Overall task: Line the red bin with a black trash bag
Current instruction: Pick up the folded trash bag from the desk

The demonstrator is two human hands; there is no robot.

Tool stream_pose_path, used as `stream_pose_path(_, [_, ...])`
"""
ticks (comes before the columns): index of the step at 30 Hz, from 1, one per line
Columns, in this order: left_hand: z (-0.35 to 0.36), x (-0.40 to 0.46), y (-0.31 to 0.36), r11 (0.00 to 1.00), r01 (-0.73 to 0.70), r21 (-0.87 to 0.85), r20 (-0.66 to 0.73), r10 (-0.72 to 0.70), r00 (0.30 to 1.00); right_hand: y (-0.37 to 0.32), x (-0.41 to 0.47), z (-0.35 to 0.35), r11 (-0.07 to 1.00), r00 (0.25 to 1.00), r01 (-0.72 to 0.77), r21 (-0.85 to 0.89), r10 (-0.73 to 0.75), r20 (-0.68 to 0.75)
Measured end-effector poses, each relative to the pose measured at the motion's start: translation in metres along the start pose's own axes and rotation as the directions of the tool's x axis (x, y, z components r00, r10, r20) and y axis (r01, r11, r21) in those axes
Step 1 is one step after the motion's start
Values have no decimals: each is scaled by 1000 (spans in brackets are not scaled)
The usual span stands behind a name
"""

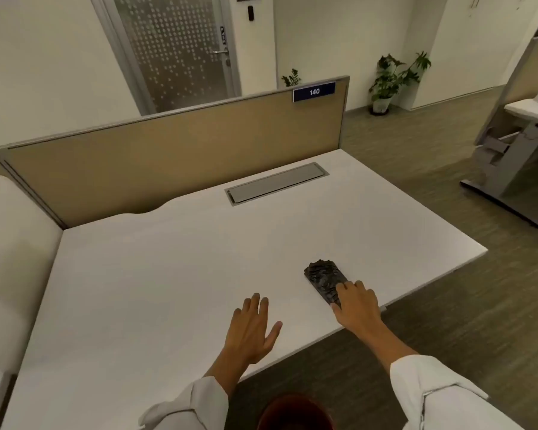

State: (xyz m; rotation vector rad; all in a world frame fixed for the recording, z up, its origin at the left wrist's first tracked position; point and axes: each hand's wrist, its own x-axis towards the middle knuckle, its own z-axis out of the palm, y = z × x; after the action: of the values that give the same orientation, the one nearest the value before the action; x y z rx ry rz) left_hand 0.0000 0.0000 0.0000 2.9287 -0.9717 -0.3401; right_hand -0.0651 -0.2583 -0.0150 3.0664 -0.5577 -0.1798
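A folded black trash bag (323, 279) lies crumpled on the white desk (156, 274) near its right front edge. My right hand (356, 305) rests on the bag's near end, fingers curled over it. My left hand (250, 328) hovers flat over the desk to the left of the bag, fingers spread, holding nothing. The red bin (294, 412) shows only as a dark red rim at the bottom edge, on the floor between my sleeves and below the desk's front edge.
A tan partition (174, 156) with a "140" sign closes the desk's far side. A grey cable flap (277, 183) is set into the desk top. Another desk (528, 141) stands at the right, potted plants (392, 79) beyond, and carpet in between.
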Motion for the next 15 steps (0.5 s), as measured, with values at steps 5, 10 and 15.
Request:
stream_pose_path(5, [15, 9, 15, 1000, 0, -29, 15, 1, 1000, 8, 13, 16, 992, 995, -81, 96, 75, 60])
stream_pose_path(10, [37, 12, 24, 987, 76, -144, 71, -66, 995, 11, 30, 43, 979, 991, -87, 184, 67, 111])
stream_pose_path(15, [50, 14, 32, 981, 95, -171, 99, -78, 992, 10, 40, 62, 978, 993, -93, 189, 76, 92])
